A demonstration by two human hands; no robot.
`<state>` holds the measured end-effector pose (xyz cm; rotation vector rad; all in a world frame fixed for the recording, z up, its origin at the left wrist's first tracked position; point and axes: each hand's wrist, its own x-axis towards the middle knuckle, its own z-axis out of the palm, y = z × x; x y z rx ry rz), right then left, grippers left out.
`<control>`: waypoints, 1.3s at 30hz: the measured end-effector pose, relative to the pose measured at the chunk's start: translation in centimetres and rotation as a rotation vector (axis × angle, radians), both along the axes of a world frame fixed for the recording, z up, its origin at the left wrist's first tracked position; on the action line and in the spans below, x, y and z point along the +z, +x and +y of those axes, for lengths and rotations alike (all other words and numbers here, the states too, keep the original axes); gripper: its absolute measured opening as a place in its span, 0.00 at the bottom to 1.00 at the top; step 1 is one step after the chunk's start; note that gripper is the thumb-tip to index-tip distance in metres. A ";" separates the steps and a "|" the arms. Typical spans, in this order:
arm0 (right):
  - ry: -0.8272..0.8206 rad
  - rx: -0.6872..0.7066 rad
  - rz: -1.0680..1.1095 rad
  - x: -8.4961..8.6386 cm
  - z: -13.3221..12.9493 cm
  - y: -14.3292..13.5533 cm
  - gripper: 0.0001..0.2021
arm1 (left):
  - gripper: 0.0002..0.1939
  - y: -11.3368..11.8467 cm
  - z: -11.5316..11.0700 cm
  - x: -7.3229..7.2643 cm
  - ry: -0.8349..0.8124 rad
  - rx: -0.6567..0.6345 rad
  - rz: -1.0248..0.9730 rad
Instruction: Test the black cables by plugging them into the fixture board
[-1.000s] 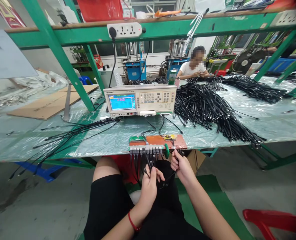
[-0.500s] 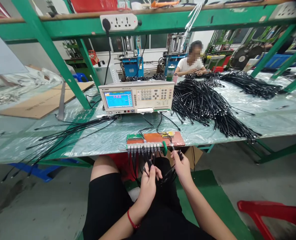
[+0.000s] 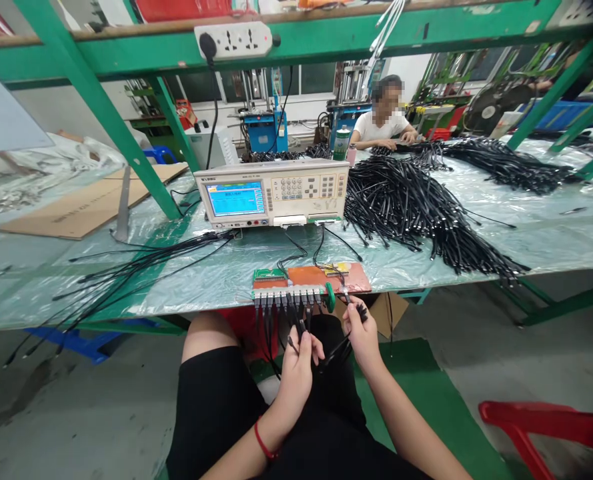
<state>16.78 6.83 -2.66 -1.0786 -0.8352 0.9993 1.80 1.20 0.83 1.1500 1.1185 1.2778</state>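
My left hand (image 3: pixel 300 357) is closed around black cables (image 3: pixel 292 320) just below the table edge. My right hand (image 3: pixel 362 333) pinches black cable ends close to the right part of a test board (image 3: pixel 306 275); whether a plug there touches the board's socket I cannot tell. Along the board's front runs a row of metal connectors (image 3: pixel 287 297), with several black cables plugged in and hanging down. Behind the board stands a bench tester (image 3: pixel 273 193) with a lit blue screen, joined to it by thin black leads.
A large heap of black cables (image 3: pixel 401 200) lies right of the tester, and a looser bunch (image 3: pixel 151 257) lies left. Flattened cardboard (image 3: pixel 76 207) rests at the far left. A co-worker (image 3: pixel 383 123) sits across the table. A red stool (image 3: pixel 541 423) stands at lower right.
The text on the tester's screen has changed from pink to dark lettering. My hands have barely moved. Across the table, the co-worker's hands have shifted slightly.
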 end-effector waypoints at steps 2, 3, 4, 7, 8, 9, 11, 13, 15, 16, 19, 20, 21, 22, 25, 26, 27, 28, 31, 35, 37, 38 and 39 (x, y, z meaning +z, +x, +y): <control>-0.006 -0.006 0.018 0.1 0.0 -0.1 0.25 | 0.22 -0.1 0.0 -0.1 -0.002 0.001 0.002; -0.006 -0.006 0.023 0.2 -0.1 -0.1 0.25 | 0.22 -0.1 0.0 -0.1 -0.004 -0.001 0.002; -0.005 -0.003 0.028 0.2 -0.1 -0.1 0.25 | 0.22 -0.1 0.0 -0.1 -0.008 -0.001 0.002; 0.004 0.006 0.031 0.2 -0.1 -0.1 0.25 | 0.22 -0.1 0.0 0.0 -0.013 0.003 0.001; 0.007 0.009 0.031 0.1 -0.1 -0.1 0.24 | 0.22 -0.1 0.0 0.0 -0.012 0.006 -0.002; 0.009 0.011 0.031 0.1 0.0 -0.1 0.24 | 0.22 -0.1 0.0 0.0 -0.011 0.006 -0.005; 0.011 0.016 0.033 0.0 0.1 0.0 0.23 | 0.22 -0.1 0.1 0.1 -0.010 0.002 -0.008; 0.011 0.015 0.037 0.1 0.2 0.0 0.22 | 0.23 -0.1 0.1 0.1 -0.009 -0.003 -0.005; 0.005 0.011 0.041 0.2 0.2 0.0 0.22 | 0.23 -0.1 0.1 0.1 -0.006 -0.002 -0.001; -0.001 0.010 0.043 0.3 0.2 0.0 0.22 | 0.23 -0.1 0.1 0.1 -0.005 -0.001 0.001; -0.024 0.004 0.055 0.6 0.2 -0.1 0.21 | 0.23 -0.1 0.1 0.0 -0.009 0.003 -0.002; -0.030 0.001 0.060 0.7 0.2 -0.2 0.20 | 0.23 -0.1 0.1 0.0 -0.010 0.004 -0.005; -0.034 -0.002 0.064 0.8 0.2 -0.2 0.20 | 0.23 -0.1 0.1 -0.1 -0.010 0.003 -0.007; -0.037 -0.004 0.069 0.8 0.3 -0.2 0.21 | 0.23 -0.1 0.1 -0.1 -0.010 0.002 -0.009; -0.053 -0.006 0.084 1.0 0.4 -0.3 0.22 | 0.23 0.0 0.1 -0.1 -0.017 0.001 -0.018; -0.060 -0.009 0.090 1.0 0.4 -0.3 0.22 | 0.24 0.0 0.1 0.0 -0.020 0.002 -0.022; -0.067 -0.010 0.096 1.1 0.5 -0.4 0.22 | 0.24 0.1 0.1 0.0 -0.021 0.001 -0.025; -0.071 -0.011 0.101 1.1 0.5 -0.4 0.23 | 0.24 0.1 0.1 0.0 -0.020 0.000 -0.026; -0.074 -0.012 0.110 1.1 0.5 -0.4 0.24 | 0.24 0.1 0.1 0.1 -0.010 -0.001 -0.022; -0.070 -0.011 0.108 1.2 0.5 -0.4 0.25 | 0.24 0.1 0.1 0.1 -0.007 -0.002 -0.017; -0.074 -0.005 0.106 1.2 0.6 -0.4 0.24 | 0.24 0.1 0.0 0.1 -0.007 -0.007 -0.012; -0.078 -0.002 0.104 1.2 0.6 -0.4 0.24 | 0.24 0.2 0.0 0.2 -0.007 -0.006 -0.009; -0.082 -0.003 0.102 1.1 0.6 -0.3 0.23 | 0.24 0.2 0.0 0.2 -0.007 -0.005 -0.005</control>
